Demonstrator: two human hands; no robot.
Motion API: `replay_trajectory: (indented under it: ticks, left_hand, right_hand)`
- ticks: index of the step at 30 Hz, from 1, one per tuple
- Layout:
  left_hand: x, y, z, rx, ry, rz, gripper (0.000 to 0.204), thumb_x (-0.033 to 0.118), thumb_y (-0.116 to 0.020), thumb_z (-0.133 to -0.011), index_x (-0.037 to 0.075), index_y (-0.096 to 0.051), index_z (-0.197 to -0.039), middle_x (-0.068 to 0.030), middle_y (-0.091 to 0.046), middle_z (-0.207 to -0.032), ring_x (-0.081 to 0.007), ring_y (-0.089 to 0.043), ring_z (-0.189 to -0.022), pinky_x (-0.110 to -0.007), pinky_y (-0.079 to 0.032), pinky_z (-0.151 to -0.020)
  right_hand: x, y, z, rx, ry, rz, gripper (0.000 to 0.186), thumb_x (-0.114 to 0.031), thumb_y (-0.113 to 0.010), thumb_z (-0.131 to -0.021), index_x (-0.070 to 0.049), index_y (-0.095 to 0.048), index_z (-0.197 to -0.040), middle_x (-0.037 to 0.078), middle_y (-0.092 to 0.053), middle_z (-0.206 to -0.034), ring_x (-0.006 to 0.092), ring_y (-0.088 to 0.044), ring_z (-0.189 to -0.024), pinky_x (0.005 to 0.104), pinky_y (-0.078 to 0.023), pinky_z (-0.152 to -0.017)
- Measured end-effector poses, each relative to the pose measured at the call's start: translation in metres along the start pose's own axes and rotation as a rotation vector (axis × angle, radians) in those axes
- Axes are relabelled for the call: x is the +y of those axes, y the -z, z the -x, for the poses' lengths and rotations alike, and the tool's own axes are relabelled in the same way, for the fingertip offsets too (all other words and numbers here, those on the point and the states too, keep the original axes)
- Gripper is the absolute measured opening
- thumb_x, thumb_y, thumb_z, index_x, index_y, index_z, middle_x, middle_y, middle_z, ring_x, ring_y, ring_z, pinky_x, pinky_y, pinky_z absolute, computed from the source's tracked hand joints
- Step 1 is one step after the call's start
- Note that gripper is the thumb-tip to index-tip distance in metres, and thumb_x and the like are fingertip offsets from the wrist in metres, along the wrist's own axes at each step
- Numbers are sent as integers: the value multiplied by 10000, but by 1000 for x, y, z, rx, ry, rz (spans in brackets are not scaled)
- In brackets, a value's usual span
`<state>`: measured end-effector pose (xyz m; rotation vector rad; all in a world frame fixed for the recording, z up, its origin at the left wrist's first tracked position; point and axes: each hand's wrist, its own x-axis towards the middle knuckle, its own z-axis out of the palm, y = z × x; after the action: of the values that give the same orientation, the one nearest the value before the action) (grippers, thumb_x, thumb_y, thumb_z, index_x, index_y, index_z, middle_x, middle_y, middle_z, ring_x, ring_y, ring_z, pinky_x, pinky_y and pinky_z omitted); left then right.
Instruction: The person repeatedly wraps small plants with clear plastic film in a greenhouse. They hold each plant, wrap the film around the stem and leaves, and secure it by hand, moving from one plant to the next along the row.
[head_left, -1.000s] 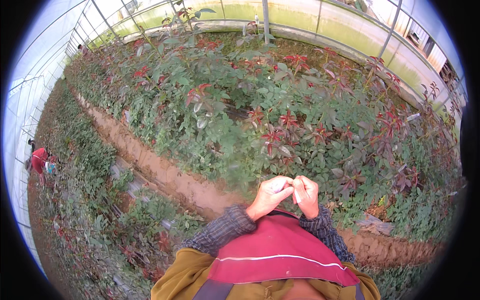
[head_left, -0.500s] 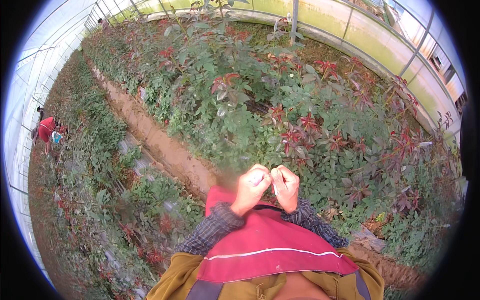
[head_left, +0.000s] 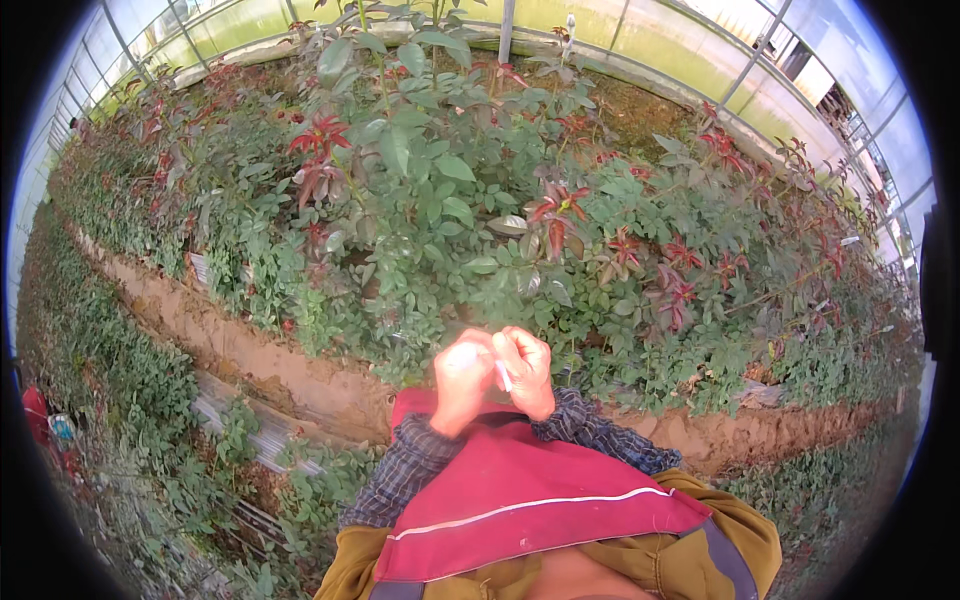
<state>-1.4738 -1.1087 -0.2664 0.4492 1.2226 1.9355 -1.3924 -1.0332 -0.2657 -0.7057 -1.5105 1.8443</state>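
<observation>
Close together in front of my apron (head_left: 540, 465), both hands are raised with their fingers curled in. My left hand (head_left: 462, 385) is a closed fist, blurred and washed out by light; anything inside it cannot be made out. Thumb and fingers of my right hand (head_left: 528, 375) pinch together right beside the left fingertips. A small thin white strip (head_left: 503, 376) sticks out below the right fingers, between the two hands. Just beyond the hands grow leafy rose-like bushes (head_left: 440, 200) with green leaves and dark red young shoots (head_left: 557, 215).
A bare soil path (head_left: 270, 375) runs between the plant rows. Clear plastic sheeting (head_left: 255, 430) lies along the left bed. At the far left edge is a person in red (head_left: 37, 415) beside a light blue item. A metal post (head_left: 506, 30) stands before the greenhouse wall.
My view has turned, so the bushes and path have shifted and the person in red sits nearer the left edge. My hands stay together, fingers closed; the white strip shows more plainly.
</observation>
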Motion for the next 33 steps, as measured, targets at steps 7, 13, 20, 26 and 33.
replay_trajectory:
  ticks: [7,13,20,26,33]
  left_hand:
    - [88,87,-30,-87,39,160,63,33,-523,-816,49,-490,-765,-72,-594,-797,-48,-347,-439,-206,-268,-381]
    - [120,90,-40,-189,369,302,114,133,-557,-882,105,-449,-856,9,-458,-643,-40,-293,-393,-197,-218,-340]
    - [211,50,-70,-471,310,-150,264,111,-693,-803,55,-518,-992,23,-498,-707,-20,-359,-419,-167,-260,-340]
    - [268,22,-108,-598,236,-190,196,197,-667,-821,46,-581,-912,40,-514,-694,-16,-355,-468,-165,-255,-369]
    - [305,-16,-156,-487,39,-73,141,196,-637,-850,92,-541,-844,56,-467,-620,-17,-297,-414,-164,-200,-319]
  right_hand:
    - [-6,-125,-30,113,-306,-324,319,-255,-540,-946,-97,-487,-674,-25,-470,-572,37,-396,-438,205,-289,-373]
    - [-55,-129,-52,43,-225,-301,305,-280,-528,-956,-79,-500,-729,-29,-501,-604,32,-414,-473,201,-316,-401]
    - [-116,-113,-96,-258,-53,-215,333,-336,-565,-932,-97,-474,-718,-55,-426,-584,17,-359,-472,191,-252,-402]
    - [-197,-108,-125,-564,1,-159,322,-347,-557,-929,-62,-558,-780,-19,-542,-633,26,-436,-451,183,-338,-368]
    - [-252,-100,-172,-440,-15,-124,98,-179,-645,-822,-92,-618,-787,-20,-579,-707,51,-486,-597,222,-416,-506]
